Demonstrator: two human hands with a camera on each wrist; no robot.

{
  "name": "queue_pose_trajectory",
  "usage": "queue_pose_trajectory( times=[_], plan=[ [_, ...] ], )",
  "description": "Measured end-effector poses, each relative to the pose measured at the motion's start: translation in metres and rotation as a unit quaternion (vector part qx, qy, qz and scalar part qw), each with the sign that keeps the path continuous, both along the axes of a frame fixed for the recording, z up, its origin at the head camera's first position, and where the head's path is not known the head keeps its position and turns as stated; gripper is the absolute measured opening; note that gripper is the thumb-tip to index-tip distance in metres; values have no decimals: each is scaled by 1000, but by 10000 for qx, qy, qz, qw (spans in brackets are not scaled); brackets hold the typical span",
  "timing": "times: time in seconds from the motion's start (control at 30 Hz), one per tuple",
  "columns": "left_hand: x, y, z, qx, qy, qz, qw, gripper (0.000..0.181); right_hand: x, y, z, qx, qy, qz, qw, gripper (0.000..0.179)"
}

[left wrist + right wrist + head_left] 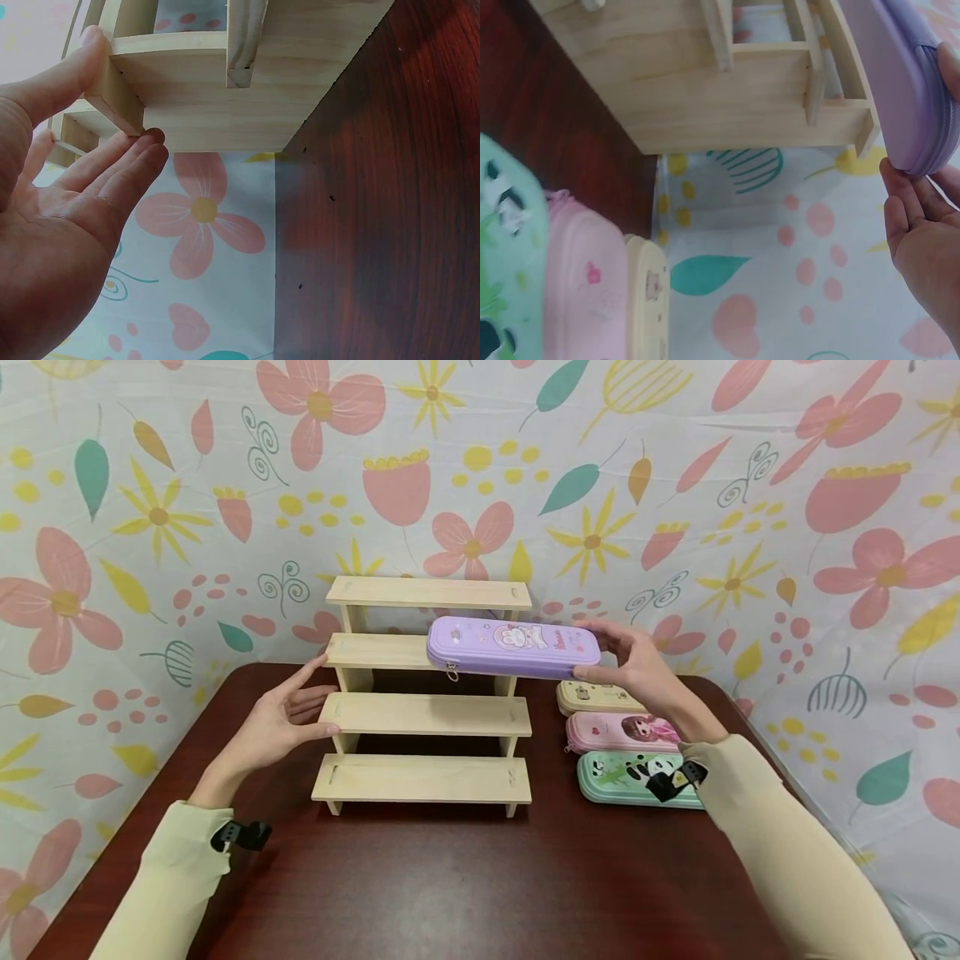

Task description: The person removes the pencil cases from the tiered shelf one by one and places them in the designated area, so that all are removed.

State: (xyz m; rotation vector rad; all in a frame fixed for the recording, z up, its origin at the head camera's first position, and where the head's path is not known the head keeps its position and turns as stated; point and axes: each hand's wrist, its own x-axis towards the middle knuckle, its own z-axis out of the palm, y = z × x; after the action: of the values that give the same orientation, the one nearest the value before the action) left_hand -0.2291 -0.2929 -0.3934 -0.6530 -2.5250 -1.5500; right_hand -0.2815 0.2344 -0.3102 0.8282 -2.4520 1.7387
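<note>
A purple pencil case (514, 647) with a cartoon print and a zipper is gripped at its right end by my right hand (633, 664). The case is above the stepped wooden shelf (427, 714), in front of its upper tiers; contact with the shelf cannot be told. In the right wrist view, the fingers curl round the zipped end of the purple case (904, 90). My left hand (273, 718) touches the left ends of the shelf's middle tiers with fingers extended. Seen from the left wrist, thumb and fingertips of that hand (82, 195) rest against a tier's end.
Right of the shelf, a cream pencil case (592, 696), a pink one (618, 732) and a green panda one (615, 777) lie in a row on the dark wooden table (450, 877). A flower-patterned cloth (480, 460) hangs behind the table.
</note>
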Motion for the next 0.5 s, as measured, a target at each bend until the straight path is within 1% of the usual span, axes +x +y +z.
queue_pose_trajectory(
  times=[0.1, 0.23, 0.3, 0.47, 0.5],
  plan=[
    [0, 0, 0, 25, -2, -17, 10000, 102, 7, 8, -4, 66, 153, 77, 9998, 58],
    [0, 1, 0, 51, -17, -35, 10000, 102, 20, 21, -11, 166, 126, 10, 9998, 59],
    [0, 1, 0, 42, -19, -31, 10000, 102, 27, 28, -15, 51, -82, 58, 9999, 59],
    [1, 0, 0, 43, -32, -22, 10000, 102, 42, 46, -24, -288, -394, 274, 9984, 60],
    [1, 0, 0, 43, -34, -24, 10000, 102, 45, 49, -26, -292, -365, 271, 9985, 61]
  ],
)
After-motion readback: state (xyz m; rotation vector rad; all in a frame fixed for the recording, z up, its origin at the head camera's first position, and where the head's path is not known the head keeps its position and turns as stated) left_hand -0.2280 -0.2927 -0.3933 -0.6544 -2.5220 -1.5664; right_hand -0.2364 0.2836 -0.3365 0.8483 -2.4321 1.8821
